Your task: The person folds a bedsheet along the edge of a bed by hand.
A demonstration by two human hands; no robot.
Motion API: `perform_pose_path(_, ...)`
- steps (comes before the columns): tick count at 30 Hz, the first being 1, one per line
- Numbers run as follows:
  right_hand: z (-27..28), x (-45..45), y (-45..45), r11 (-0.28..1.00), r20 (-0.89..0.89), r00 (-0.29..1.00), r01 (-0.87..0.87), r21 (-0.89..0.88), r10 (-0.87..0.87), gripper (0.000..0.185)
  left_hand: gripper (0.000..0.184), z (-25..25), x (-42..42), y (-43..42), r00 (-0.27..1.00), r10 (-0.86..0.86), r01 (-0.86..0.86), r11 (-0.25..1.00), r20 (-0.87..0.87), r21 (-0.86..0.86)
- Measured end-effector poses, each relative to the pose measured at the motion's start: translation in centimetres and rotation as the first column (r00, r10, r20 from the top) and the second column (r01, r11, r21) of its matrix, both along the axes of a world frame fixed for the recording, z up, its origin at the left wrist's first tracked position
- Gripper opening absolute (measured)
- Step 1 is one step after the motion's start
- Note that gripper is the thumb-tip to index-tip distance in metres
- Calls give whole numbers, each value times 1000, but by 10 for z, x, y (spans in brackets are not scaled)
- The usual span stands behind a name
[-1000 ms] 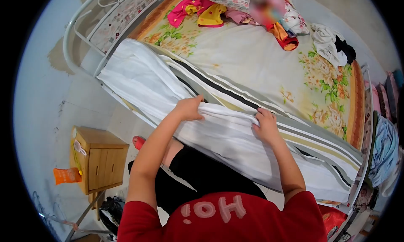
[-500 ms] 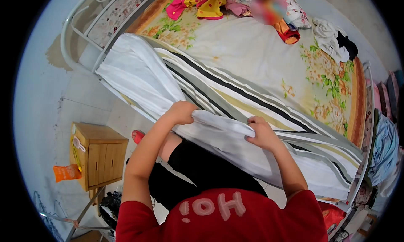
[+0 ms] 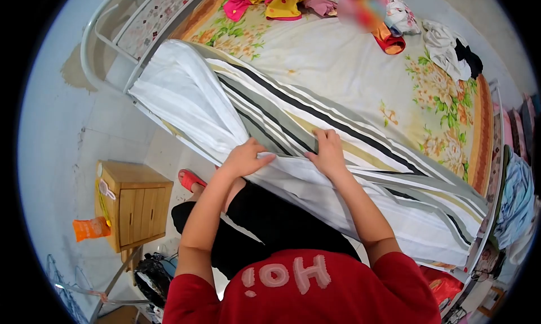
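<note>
A striped quilt cover (image 3: 360, 149), white with black, grey and olive bands, lies folded lengthwise along the near side of the bed. Its white side (image 3: 186, 93) shows at the left and along the front edge. My left hand (image 3: 246, 156) is closed on the front fold, thumb stretched along the edge. A short way to the right, my right hand (image 3: 327, 153) rests on the striped face with fingers and thumb apart. The part of the cover beneath both palms is hidden.
The floral bed sheet (image 3: 338, 81) has pink and yellow clothes (image 3: 284, 5) and white clothing (image 3: 445, 50) at its far side. White metal rails (image 3: 87, 47) bound the bed. A wooden cabinet (image 3: 141, 208) stands at lower left; blue clothing (image 3: 515, 194) hangs at right.
My right hand has let go of the front fold and moved left and up onto the stripes, nearer my left hand. My left hand has shifted slightly, its thumb now stretched out.
</note>
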State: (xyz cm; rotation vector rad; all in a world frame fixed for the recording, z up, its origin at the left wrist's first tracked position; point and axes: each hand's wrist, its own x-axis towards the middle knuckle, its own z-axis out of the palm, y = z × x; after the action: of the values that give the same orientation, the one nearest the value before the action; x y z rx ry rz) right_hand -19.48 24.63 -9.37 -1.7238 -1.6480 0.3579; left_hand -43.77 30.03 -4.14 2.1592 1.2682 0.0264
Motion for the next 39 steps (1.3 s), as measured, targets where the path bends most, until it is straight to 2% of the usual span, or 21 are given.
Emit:
perform_pose_path(2,-3,-12,10,999,-73,996,41,-12,-42,26,41,-13,3,-7,994,106,-106,994,32,4)
perform_pose_path(4,-22,-21,21,979,-98,989,-128,-156,114,14,33,-28,4,-12,948,258,-275,959,187,67)
perform_pose_path(5,-17,-26,22,979,-98,988,-134,-151,120,14,33,-25,6,-15,946,263,-280,957,188,73)
perform_pose_path(7,-7,-37,15,924,19,928,-369,-104,373,10,21,-21,8,-20,893,316,-373,918,320,133)
perform_pose_path(10,8,-49,-3,865,-72,868,-496,-75,492,10,15,-32,2,-16,842,314,-451,855,438,255)
perform_pose_path(12,6,-49,3,894,-71,892,-447,3,447,17,14,-35,1,-15,844,341,-470,843,414,262)
perform_pose_path(14,9,-50,16,971,-11,1000,-9,240,12,36,14,-37,1,-14,845,369,-488,829,388,273)
perform_pose_path(15,9,-49,23,978,-68,998,29,209,-15,53,18,-38,3,-15,828,436,-536,802,353,265)
perform_pose_path(16,7,-49,30,977,-71,997,27,213,-13,53,22,-38,5,-15,806,499,-581,771,319,261)
perform_pose_path(18,-4,-53,45,985,-84,995,-71,-155,59,42,30,-32,8,-13,765,591,-641,735,255,220)
perform_pose_path(19,-15,-57,53,991,-54,993,-110,-80,106,26,38,-29,9,-11,715,674,-699,693,186,176)
perform_pose_path(20,-11,-61,55,991,-55,992,-115,-71,112,26,38,-28,10,-10,712,676,-702,688,191,184)
perform_pose_path(22,-5,-69,51,964,29,964,-265,-17,265,14,52,-31,10,-11,671,686,-725,525,282,446)
perform_pose_path(26,-15,-70,32,910,21,919,-386,-151,393,13,61,-49,-5,1,549,793,-773,364,263,519)
perform_pose_path(28,-8,-71,21,925,4,940,-334,-181,341,14,64,-86,-27,15,555,781,-832,518,286,199)
perform_pose_path(29,2,-71,14,942,-53,946,-322,-90,319,24,64,-85,-28,17,551,785,-835,515,284,195)
perform_pose_path(31,21,-74,-4,952,-113,946,-307,-6,304,35,61,-84,-30,19,461,823,-837,528,331,-148)
perform_pose_path(32,31,-77,-15,945,-15,947,-317,84,320,49,61,-71,-26,16,453,830,-840,520,326,-154)
perform_pose_path(34,32,-79,-29,924,84,938,-345,163,336,64,57,-30,-13,8,248,890,-758,425,384,-495)
perform_pose_path(36,19,-73,-37,930,272,901,-364,45,339,76,49,-28,-13,7,173,871,-719,431,460,-545)
perform_pose_path(39,35,-54,-12,901,147,916,-319,-293,372,63,44,-24,-16,6,63,721,-490,624,690,-608)
